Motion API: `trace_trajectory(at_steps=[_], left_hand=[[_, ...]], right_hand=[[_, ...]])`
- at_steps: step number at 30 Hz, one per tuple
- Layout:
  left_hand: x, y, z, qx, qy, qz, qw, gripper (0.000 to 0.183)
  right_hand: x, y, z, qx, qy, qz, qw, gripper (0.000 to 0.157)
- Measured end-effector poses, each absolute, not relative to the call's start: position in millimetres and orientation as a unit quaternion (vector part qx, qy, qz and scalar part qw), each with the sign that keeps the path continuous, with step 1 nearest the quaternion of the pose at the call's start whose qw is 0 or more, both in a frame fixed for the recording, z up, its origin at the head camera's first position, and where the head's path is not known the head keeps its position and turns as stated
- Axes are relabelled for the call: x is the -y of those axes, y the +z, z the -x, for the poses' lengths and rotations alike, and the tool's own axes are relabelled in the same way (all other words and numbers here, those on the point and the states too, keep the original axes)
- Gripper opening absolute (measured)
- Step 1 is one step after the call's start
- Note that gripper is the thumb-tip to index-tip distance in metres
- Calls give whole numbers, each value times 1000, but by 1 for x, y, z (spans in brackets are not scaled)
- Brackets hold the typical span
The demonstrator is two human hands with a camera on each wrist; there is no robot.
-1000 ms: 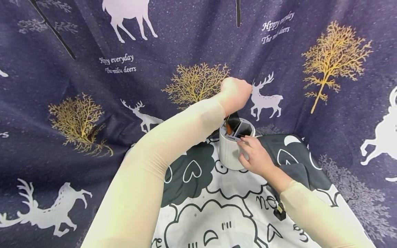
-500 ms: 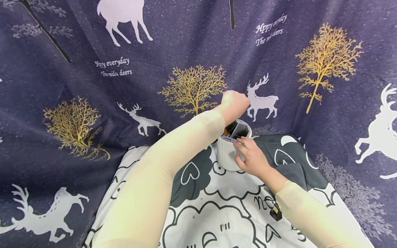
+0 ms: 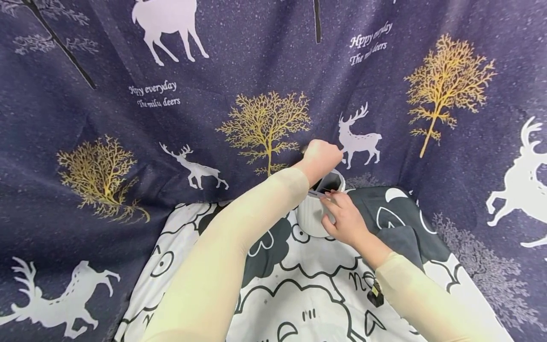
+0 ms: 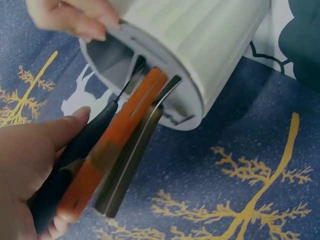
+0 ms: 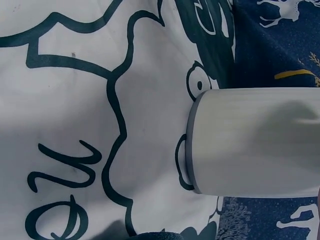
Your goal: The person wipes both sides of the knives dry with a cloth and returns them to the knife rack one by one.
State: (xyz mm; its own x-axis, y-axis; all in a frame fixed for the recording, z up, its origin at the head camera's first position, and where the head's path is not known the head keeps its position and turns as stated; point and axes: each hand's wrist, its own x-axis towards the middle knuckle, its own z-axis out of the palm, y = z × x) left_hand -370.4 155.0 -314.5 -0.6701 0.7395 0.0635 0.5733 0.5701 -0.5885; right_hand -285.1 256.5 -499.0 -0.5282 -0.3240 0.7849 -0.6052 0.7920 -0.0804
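A white ribbed utensil holder with a grey slotted top stands upright on the patterned cloth. My left hand is over its opening and grips the black handle of a thin-shafted kitchen utensil, whose far end is hidden inside the holder. Beside that handle, an orange handle and a grey-brown handle stick out of the top. The left fingertips are close to the orange handle; whether they touch it I cannot tell. My right hand touches the holder's rim with its fingers extended.
A white cloth with dark sheep drawings covers the surface. Behind hangs a navy curtain printed with deer and trees. A small black item with a yellow mark lies near the right sleeve.
My left hand has come down toward the holder, and the dark part of the utensil seen below it earlier has sunk inside. The right hand has stayed at the rim. The head view has shifted slightly.
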Motion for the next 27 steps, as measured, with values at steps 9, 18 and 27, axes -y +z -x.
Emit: trace_trajectory(at_steps=[9,18,27], left_hand=[[-152,-326,371,880,253,372,149,21],[-149,-341,371,876,268,377,137,26],[-147,-349,372,876,273,378,122,25]], right_hand=[[-255,-499,290,842,175,-279,427,40],[-249,-500,289,835,185,-274,439,37],[-248,-503,289,842,188,-257,434,36]])
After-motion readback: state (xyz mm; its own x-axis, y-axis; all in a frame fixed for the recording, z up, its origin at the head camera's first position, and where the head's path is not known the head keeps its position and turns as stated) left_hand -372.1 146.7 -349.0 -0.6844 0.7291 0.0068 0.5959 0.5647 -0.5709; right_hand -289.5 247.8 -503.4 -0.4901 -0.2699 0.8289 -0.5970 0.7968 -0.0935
